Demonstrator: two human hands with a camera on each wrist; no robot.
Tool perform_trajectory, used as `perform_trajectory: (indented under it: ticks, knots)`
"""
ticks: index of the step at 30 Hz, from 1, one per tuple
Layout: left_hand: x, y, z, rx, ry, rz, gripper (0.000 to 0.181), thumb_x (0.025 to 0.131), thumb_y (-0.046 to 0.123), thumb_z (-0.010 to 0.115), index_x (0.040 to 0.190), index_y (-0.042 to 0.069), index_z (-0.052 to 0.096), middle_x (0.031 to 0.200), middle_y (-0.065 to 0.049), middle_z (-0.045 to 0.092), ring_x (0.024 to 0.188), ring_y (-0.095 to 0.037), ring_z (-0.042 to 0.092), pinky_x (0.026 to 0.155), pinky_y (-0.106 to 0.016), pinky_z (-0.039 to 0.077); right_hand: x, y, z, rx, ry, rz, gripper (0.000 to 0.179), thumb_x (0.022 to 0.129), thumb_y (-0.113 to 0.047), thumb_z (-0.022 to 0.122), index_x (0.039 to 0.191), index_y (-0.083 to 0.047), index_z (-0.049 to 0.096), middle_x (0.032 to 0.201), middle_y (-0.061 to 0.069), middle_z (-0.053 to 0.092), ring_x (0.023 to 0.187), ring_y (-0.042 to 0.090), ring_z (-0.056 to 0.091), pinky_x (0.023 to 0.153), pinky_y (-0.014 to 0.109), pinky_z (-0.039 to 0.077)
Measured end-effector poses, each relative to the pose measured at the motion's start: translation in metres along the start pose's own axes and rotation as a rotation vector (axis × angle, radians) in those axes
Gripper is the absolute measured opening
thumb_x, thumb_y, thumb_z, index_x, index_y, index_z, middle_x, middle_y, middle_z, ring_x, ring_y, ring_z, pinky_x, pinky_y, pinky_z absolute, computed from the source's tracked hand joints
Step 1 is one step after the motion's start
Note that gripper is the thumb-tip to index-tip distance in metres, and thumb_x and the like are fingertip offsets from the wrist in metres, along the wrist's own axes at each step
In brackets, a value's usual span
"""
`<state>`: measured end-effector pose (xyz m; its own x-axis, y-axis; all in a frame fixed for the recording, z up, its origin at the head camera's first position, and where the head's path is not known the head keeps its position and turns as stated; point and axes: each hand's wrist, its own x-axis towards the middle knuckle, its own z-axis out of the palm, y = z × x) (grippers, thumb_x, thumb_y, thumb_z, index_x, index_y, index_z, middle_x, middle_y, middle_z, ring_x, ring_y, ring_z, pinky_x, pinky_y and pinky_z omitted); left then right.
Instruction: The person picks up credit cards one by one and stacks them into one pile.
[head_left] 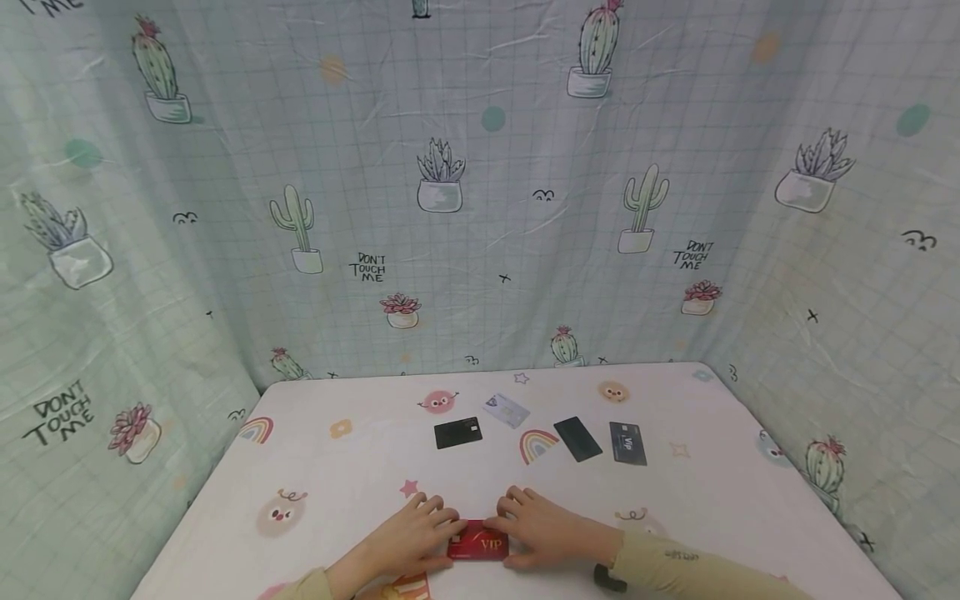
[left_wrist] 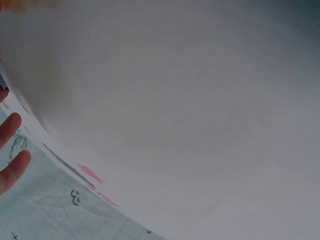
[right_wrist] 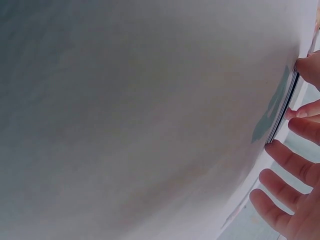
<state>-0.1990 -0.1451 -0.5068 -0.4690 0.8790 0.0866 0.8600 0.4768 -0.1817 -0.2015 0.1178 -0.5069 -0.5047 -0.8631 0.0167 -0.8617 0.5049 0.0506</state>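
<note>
A red card marked VIP lies at the table's front middle, between both hands. Seen edge-on in the right wrist view, it tops a thin stack of cards. My left hand holds the left end, index finger at the upper corner and thumb at the lower one. The right end is pinched the same way by my right hand; its other fingers are spread off the stack. In the left wrist view only a few left fingertips show at the edge.
Farther back lie a black card, a silver card, a plain dark card and a dark grey VIP card. The white table has printed cartoons. Cactus-patterned curtains enclose its back and sides.
</note>
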Motion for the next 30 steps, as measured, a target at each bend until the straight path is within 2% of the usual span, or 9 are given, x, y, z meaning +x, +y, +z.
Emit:
perform_trajectory:
  ticks: [6,14,30]
  knots:
    - [-0.0004,-0.0010,0.0012,-0.006,-0.003,-0.017,0.052,0.084,0.058,0.041,0.123,0.024,0.051,0.111,0.010,0.057,0.095,-0.011,0.047,0.083,-0.038,0.043,-0.0005,0.0003,-0.0001,-0.001,0.019,-0.003,0.053,0.082,-0.056,0.048,0.127,-0.028,0.043,0.106,-0.008,0.052,0.097,0.008,0.043,0.084,0.026,0.042]
    - [-0.0008,-0.0005,0.0016,-0.006,0.011,-0.011,0.052,0.085,0.057,0.040,0.122,0.023,0.051,0.110,0.010,0.057,0.094,-0.010,0.047,0.082,-0.037,0.042,-0.0001,-0.0008,-0.0024,0.030,-0.011,0.011,0.052,0.083,-0.055,0.048,0.128,-0.028,0.043,0.107,-0.008,0.052,0.097,0.008,0.042,0.084,0.026,0.041]
    - [0.0004,0.0007,0.0011,-0.006,-0.001,-0.021,0.051,0.084,0.057,0.043,0.123,0.025,0.050,0.109,0.010,0.057,0.096,-0.011,0.047,0.084,-0.039,0.043,-0.0004,-0.0008,-0.0020,0.019,-0.002,0.003,0.052,0.084,-0.055,0.046,0.128,-0.028,0.042,0.107,-0.008,0.052,0.097,0.009,0.043,0.084,0.027,0.042]
